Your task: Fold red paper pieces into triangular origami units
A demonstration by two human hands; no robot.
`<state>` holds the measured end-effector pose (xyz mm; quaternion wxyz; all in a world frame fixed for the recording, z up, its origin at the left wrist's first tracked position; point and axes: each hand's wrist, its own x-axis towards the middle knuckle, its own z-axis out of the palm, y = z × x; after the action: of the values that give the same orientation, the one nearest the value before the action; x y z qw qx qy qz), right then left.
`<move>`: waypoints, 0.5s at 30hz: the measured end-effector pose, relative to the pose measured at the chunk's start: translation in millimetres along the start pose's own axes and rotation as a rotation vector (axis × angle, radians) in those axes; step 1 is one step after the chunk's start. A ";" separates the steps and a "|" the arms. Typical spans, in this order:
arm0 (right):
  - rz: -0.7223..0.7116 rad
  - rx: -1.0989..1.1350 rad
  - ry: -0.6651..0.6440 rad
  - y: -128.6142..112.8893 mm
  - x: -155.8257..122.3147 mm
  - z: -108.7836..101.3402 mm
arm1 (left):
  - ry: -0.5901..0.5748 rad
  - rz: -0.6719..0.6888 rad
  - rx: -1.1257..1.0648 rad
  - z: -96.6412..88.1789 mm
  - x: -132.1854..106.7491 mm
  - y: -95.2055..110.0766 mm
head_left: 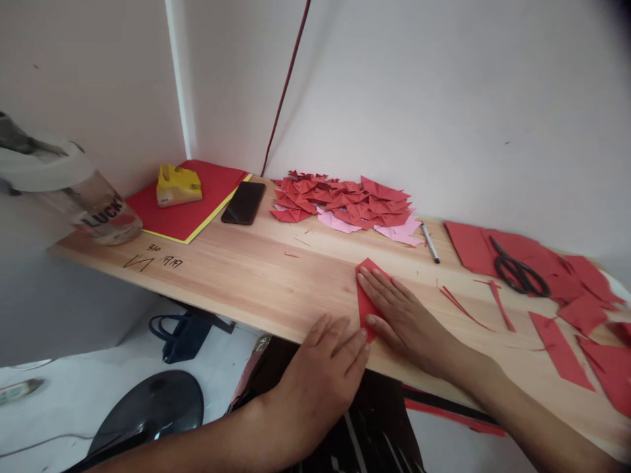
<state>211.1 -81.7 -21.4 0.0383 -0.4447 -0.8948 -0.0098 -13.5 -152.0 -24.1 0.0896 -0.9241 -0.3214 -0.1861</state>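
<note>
A small folded piece of red paper (365, 307) lies on the wooden table near its front edge. My right hand (394, 309) rests flat across its right side, fingers stretched out and pressing it to the wood; part of the paper is hidden beneath. At the table's edge, my left hand (328, 361) is spread with its fingertips near the paper's lower corner. I cannot tell whether those fingertips touch it. Farther back sits a heap of folded red paper shapes (345, 200), with a few pink paper pieces (399, 231) at its front.
Black scissors (521, 274) lie on red paper sheets (473, 246) at the right, near paper strips (562, 351) and offcuts. A marker (430, 243) is by the heap. On the left are a phone (244, 203), a yellow packet (179, 185) and a clear bottle (98, 207).
</note>
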 end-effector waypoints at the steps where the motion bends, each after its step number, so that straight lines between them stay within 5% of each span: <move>1: 0.025 -0.010 0.004 3.4 0.9 1.1 | -0.013 -0.011 -0.013 -0.4 0.1 -0.9; 8: 0.174 -0.168 0.139 11.7 -12.4 10.6 | -0.041 -0.100 -0.026 -7.9 10.0 -25.2; 15: 0.194 -0.201 0.245 -20.7 -29.8 -11.8 | -0.104 -0.126 0.008 -7.9 17.9 -39.5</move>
<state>213.3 -118.4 -11.6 0.1030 -0.5259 -0.8309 -0.1495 -27.6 -113.5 -7.9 0.0647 -0.9100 -0.3840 -0.1421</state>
